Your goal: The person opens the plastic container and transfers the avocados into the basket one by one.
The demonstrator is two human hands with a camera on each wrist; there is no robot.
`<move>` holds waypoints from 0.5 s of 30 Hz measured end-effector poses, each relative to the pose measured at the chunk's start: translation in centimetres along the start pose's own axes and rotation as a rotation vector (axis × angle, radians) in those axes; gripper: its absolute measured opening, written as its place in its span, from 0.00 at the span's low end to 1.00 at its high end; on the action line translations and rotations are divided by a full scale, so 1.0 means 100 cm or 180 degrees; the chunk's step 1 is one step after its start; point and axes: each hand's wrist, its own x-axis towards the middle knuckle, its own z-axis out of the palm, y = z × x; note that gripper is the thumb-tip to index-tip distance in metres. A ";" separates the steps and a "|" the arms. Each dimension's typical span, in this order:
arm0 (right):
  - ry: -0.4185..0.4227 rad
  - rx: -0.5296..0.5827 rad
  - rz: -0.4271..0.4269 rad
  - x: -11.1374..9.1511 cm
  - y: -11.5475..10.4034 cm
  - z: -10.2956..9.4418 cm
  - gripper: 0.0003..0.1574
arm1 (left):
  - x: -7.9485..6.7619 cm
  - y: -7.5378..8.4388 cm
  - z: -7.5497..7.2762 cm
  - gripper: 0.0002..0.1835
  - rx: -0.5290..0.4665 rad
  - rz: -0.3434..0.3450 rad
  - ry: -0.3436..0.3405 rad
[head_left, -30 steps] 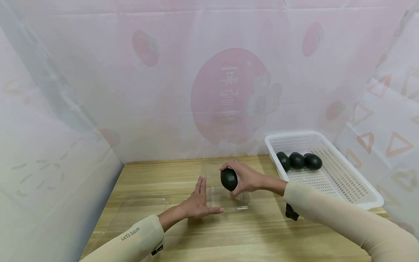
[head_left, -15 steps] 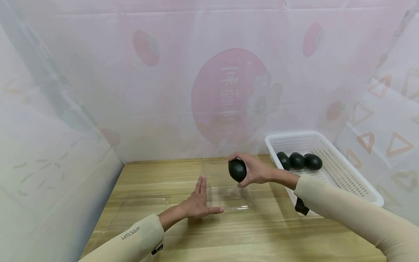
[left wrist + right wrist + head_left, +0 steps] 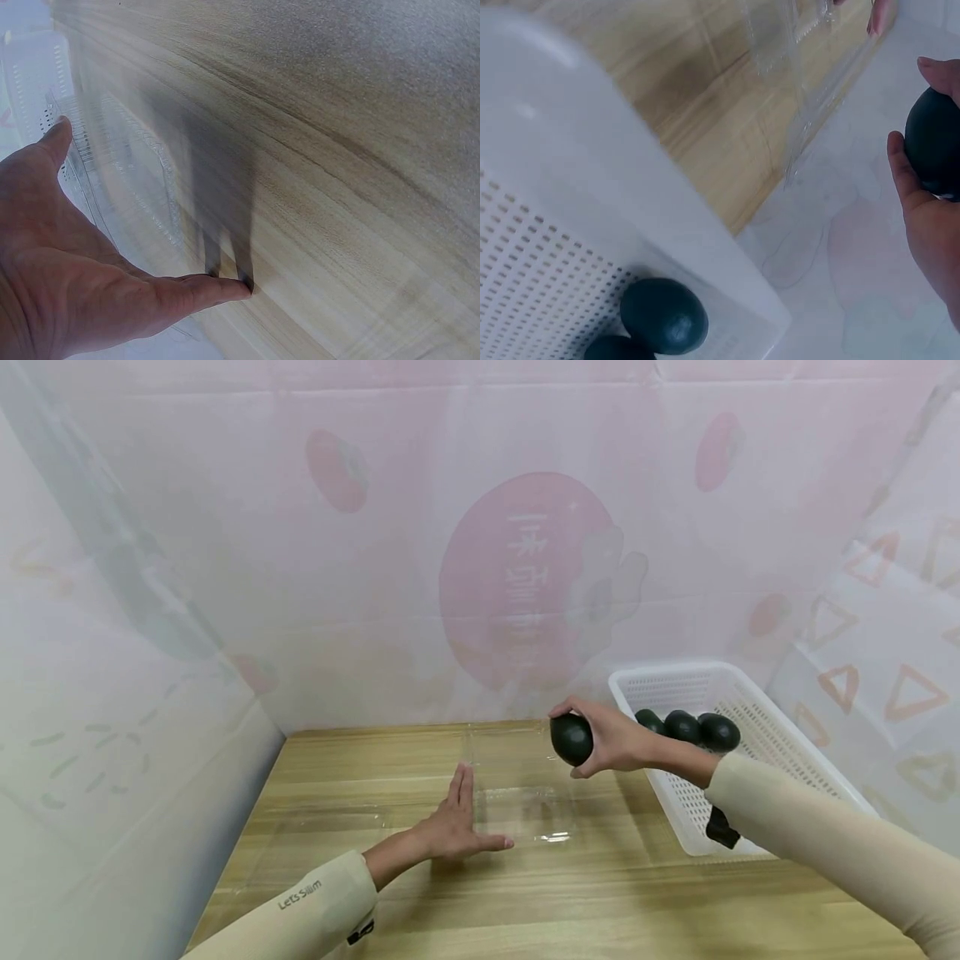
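A dark green avocado (image 3: 572, 739) is held in the air by my right hand (image 3: 618, 743), fingers and thumb curled round its sides. It hangs to the upper right of a clear plastic box (image 3: 517, 814), whose hinged lid (image 3: 510, 745) lies folded back toward the wall. My left hand (image 3: 453, 831) rests at the box's left side, fingers straight and thumb spread along the near edge. In the left wrist view those straight fingers (image 3: 217, 289) touch the wooden table. The right wrist view catches the held avocado (image 3: 934, 142) only in part.
A white perforated basket (image 3: 667, 681) stands at the right with 3 avocados (image 3: 682, 725) near its back left; my right forearm crosses over it. Another clear plastic container (image 3: 330, 817) lies at the left of the table. A printed cloth wall (image 3: 360, 635) closes the back.
My right hand has carried the avocado up and to the right, from over the clear box toward the basket. The left hand has stayed in place.
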 end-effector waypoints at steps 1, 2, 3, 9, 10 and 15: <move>0.0029 -0.0037 -0.0007 -0.002 0.001 -0.002 0.52 | 0.000 0.000 0.000 0.73 0.0000 0.0007 0.0002; 0.0056 -0.0077 -0.0005 -0.004 0.002 -0.005 0.52 | 0.000 0.001 0.000 0.73 0.0001 0.0013 0.0003; 0.0079 -0.0116 0.0005 -0.005 0.003 -0.007 0.53 | 0.000 0.001 0.000 0.73 0.0001 0.0018 0.0002; 0.0119 -0.0200 0.0198 -0.015 0.008 -0.022 0.54 | -0.001 0.002 0.000 0.73 0.0003 0.0041 0.0016; 0.0120 -0.0193 0.0229 -0.017 0.009 -0.024 0.55 | -0.001 0.002 0.000 0.73 0.0000 0.0045 0.0021; 0.0179 -0.0185 0.0341 -0.025 0.014 -0.039 0.54 | 0.000 0.002 0.001 0.72 -0.0013 0.0050 0.0032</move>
